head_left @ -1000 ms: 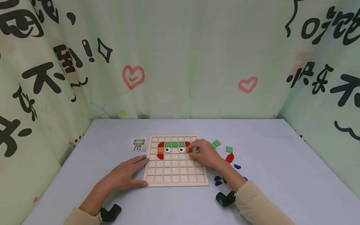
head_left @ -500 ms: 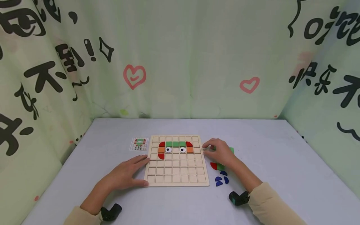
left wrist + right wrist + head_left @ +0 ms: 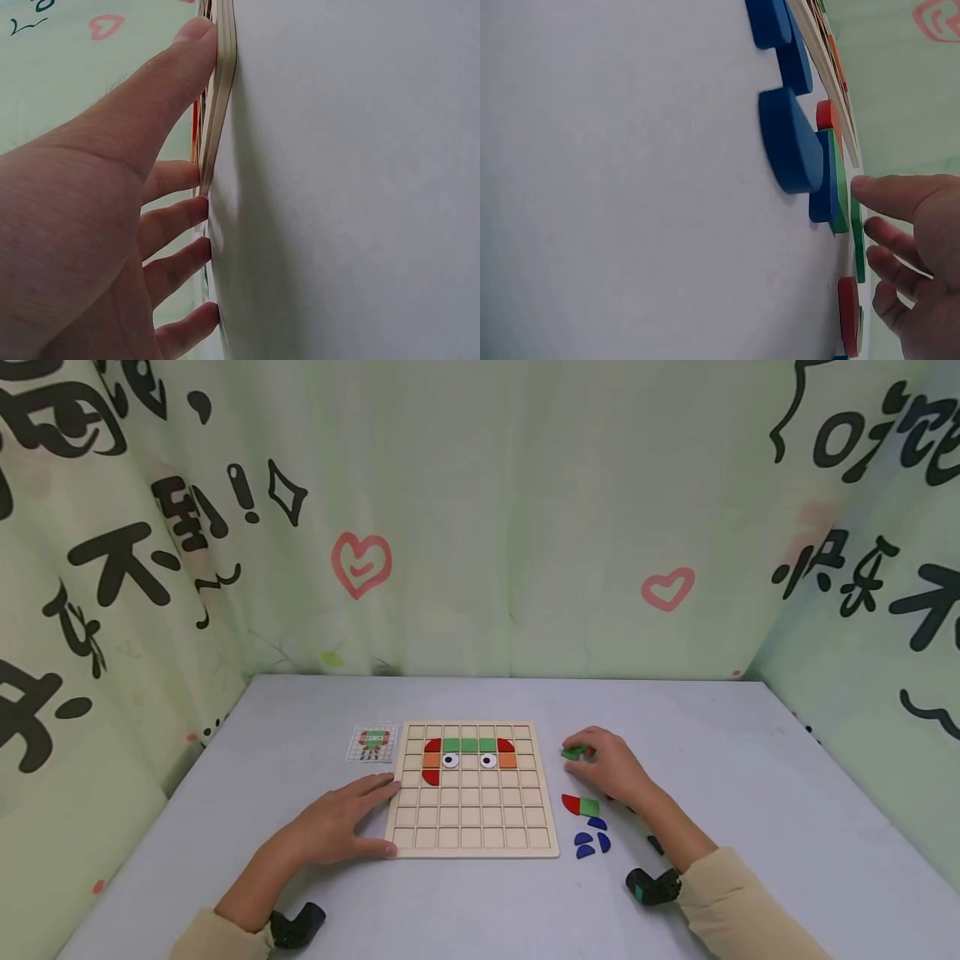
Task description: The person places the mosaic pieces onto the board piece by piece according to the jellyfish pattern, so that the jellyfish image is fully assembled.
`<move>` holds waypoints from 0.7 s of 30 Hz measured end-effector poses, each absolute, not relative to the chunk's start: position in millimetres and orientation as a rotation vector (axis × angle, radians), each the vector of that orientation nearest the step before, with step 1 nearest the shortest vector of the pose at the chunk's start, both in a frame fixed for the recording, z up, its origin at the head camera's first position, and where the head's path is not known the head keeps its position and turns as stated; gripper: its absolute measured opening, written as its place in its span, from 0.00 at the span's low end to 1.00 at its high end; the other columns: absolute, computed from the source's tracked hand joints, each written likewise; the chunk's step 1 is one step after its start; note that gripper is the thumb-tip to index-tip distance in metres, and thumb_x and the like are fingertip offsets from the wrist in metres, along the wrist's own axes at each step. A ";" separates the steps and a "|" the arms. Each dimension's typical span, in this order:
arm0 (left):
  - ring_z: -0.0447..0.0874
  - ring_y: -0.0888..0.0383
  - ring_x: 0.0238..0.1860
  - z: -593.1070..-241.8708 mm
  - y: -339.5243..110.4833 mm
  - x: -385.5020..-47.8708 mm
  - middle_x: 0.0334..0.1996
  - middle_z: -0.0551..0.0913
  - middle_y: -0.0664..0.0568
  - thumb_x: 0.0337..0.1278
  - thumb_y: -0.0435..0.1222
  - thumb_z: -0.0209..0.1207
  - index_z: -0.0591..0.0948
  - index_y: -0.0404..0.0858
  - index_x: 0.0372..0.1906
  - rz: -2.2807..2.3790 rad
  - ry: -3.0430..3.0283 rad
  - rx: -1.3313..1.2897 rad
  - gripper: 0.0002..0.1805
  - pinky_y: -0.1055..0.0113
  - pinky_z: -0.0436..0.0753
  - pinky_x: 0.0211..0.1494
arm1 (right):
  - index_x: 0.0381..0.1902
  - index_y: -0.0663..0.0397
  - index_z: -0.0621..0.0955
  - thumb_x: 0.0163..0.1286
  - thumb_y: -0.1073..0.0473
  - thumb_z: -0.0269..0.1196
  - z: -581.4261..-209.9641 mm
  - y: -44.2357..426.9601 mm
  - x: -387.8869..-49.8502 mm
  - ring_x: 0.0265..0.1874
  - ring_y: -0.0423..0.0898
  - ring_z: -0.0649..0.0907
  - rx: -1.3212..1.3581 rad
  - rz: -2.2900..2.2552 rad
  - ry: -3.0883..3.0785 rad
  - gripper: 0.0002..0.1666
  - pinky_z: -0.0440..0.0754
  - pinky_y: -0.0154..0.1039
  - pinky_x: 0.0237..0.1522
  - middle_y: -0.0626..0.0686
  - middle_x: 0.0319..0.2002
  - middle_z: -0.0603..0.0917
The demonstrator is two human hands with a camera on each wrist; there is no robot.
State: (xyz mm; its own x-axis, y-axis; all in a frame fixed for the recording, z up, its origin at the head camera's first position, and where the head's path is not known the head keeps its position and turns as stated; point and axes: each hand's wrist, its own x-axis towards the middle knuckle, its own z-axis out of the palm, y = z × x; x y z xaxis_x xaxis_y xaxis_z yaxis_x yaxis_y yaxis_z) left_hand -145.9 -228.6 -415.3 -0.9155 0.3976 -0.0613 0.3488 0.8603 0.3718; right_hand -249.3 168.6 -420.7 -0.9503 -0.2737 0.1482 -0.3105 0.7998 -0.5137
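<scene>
On the table lies a wooden grid board (image 3: 472,818) with red, orange and green pieces and two eye pieces in its upper cells. My left hand (image 3: 337,822) rests at the board's left edge, fingers spread; in the left wrist view its thumb (image 3: 196,30) touches the board's side (image 3: 223,75). To the right of the board, my right hand (image 3: 611,768) pinches a green square piece (image 3: 574,752) between thumb and fingers. That green piece (image 3: 857,244) appears edge-on in the right wrist view. The hand and forearm hide part of the pieces beneath them.
A small picture card (image 3: 372,743) of a grid figure lies left of the board. Right of the board are a red quarter-round piece (image 3: 571,804), a green piece (image 3: 589,807) and several blue half-round pieces (image 3: 583,838). A patterned curtain (image 3: 495,527) surrounds the table.
My right hand has left the board, where an orange square now shows in the right-hand column, and moved right to the loose pieces, taking hold of a green one. My left hand has stayed put.
</scene>
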 end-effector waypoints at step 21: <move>0.64 0.45 0.72 -416.4 -228.3 -145.6 0.72 0.64 0.48 0.45 0.61 0.66 0.66 0.46 0.71 0.521 2.904 0.589 0.48 0.44 0.70 0.67 | 0.46 0.53 0.85 0.60 0.63 0.68 -423.4 171.8 -248.4 0.38 0.48 0.76 0.413 0.855 -2.926 0.15 0.77 0.38 0.38 0.53 0.44 0.84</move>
State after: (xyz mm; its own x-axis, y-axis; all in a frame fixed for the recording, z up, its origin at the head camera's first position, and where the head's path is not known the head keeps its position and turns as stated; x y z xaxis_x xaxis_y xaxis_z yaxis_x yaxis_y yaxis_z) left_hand -145.6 -228.3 -416.4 -0.9148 0.3993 -0.0605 0.3534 0.8639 0.3587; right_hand -248.4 171.8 -423.4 -0.9619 -0.2367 0.1370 -0.2733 0.8096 -0.5196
